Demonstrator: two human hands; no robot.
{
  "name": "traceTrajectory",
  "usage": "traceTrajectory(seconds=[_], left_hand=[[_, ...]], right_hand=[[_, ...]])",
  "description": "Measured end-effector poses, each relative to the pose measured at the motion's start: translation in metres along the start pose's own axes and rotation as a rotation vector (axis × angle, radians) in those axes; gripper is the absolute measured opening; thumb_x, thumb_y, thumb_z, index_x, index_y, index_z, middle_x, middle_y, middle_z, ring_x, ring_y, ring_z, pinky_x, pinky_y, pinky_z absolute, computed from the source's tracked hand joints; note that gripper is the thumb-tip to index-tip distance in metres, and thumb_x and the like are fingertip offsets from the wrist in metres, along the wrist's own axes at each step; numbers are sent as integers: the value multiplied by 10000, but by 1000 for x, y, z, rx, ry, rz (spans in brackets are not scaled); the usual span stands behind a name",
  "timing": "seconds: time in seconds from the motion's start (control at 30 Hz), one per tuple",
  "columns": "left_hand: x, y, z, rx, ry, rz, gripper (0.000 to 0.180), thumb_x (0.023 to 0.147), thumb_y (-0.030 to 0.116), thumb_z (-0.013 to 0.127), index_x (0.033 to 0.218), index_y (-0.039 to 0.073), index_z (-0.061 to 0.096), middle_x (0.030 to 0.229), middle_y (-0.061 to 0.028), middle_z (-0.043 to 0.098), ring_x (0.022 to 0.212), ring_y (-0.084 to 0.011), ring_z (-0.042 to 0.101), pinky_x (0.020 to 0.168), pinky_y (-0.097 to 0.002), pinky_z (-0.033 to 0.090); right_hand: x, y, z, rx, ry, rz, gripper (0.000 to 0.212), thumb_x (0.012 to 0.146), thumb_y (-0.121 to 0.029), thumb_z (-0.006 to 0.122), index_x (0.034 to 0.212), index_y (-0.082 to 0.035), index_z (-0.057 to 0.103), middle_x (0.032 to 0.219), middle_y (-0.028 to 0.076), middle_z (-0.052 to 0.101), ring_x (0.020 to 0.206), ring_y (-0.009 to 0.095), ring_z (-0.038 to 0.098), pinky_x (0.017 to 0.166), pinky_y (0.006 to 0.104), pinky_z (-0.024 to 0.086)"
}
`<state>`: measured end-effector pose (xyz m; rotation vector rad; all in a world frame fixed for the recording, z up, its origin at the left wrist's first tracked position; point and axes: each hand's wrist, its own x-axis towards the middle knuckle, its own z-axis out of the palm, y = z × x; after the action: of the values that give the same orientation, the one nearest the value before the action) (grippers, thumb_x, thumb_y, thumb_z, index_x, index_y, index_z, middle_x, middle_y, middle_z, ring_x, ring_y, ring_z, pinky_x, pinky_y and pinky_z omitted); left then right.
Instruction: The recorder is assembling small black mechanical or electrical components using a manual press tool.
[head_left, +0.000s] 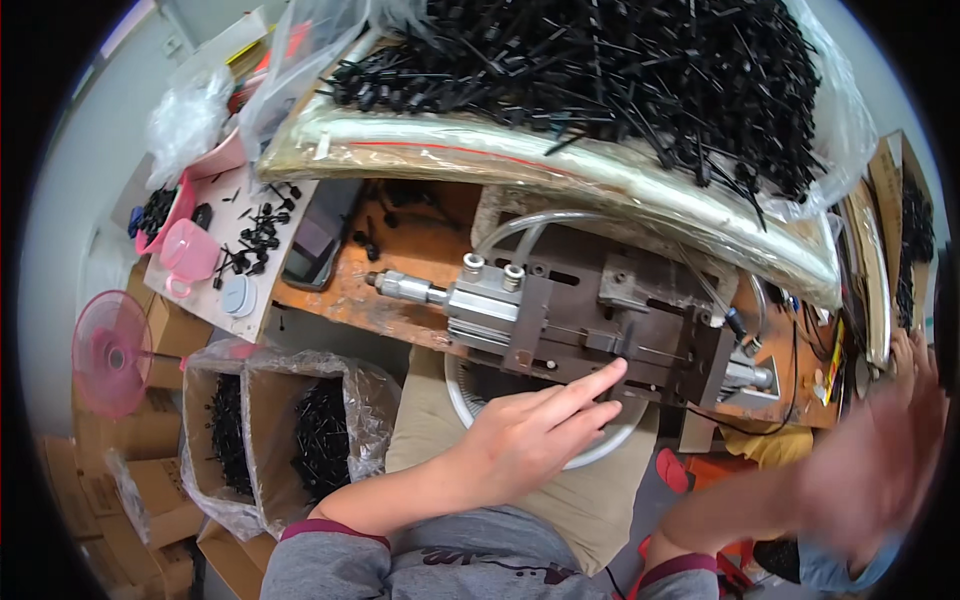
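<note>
In front of me a dark metal fixture [570,290] with a silver pneumatic cylinder [490,315] is mounted on the bench. My left hand [530,435] reaches over its near edge, index finger stretched toward a small block [603,341] in the middle. A slim black piece stands by that fingertip; whether they touch I cannot tell. The hand's other fingers are partly bent, and nothing shows in its grasp. Far to the right my right hand [860,470] is smeared by motion, away from the fixture. Its fingers and anything in them cannot be made out.
A big heap of black stemmed plastic parts [600,70] lies on a plastic-wrapped slab [540,160] behind the fixture. At left are a pink cup [190,250], a round white-lidded jar [238,296], loose black parts and plastic-lined boxes [262,430]. Clear hoses [545,218] run off the cylinder.
</note>
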<state>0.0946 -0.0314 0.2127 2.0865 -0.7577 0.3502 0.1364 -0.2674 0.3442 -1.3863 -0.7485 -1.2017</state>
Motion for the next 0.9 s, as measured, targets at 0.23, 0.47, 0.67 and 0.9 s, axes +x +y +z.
traceTrajectory(seconds=[0.23, 0.47, 0.67, 0.9], left_hand=[[-1, -6, 22, 346, 34, 59, 248, 768, 78, 712, 997, -13, 700, 1296, -160, 634, 817, -261, 701, 795, -336, 575], [10, -4, 21, 409, -25, 29, 190, 765, 56, 696, 943, -10, 710, 1269, -153, 652, 723, -219, 674, 696, -304, 548], [8, -8, 23, 391, -10, 26, 197, 752, 73, 721, 937, 6, 714, 1273, -142, 653, 700, -207, 664, 685, -295, 542], [8, -9, 23, 379, -17, 17, 208, 730, 70, 744, 929, 12, 721, 1258, -131, 664, 658, -195, 648, 636, -286, 530]], right_hand=[[-34, 104, 74, -532, -527, 287, 137, 789, -105, 735, 904, -43, 694, 847, 40, 667, 776, 168, 586, 732, 310, 466], [-26, 139, 91, -818, -609, 116, 174, 790, -205, 755, 887, -67, 711, 869, 53, 674, 871, 250, 648, 760, 377, 512], [-16, 142, 98, -989, -764, 252, 198, 777, -235, 749, 895, -77, 730, 917, 77, 677, 887, 280, 669, 763, 388, 537], [-13, 126, 79, -810, -597, 132, 234, 773, -174, 721, 965, -50, 670, 810, 65, 637, 725, 232, 631, 663, 349, 506]])
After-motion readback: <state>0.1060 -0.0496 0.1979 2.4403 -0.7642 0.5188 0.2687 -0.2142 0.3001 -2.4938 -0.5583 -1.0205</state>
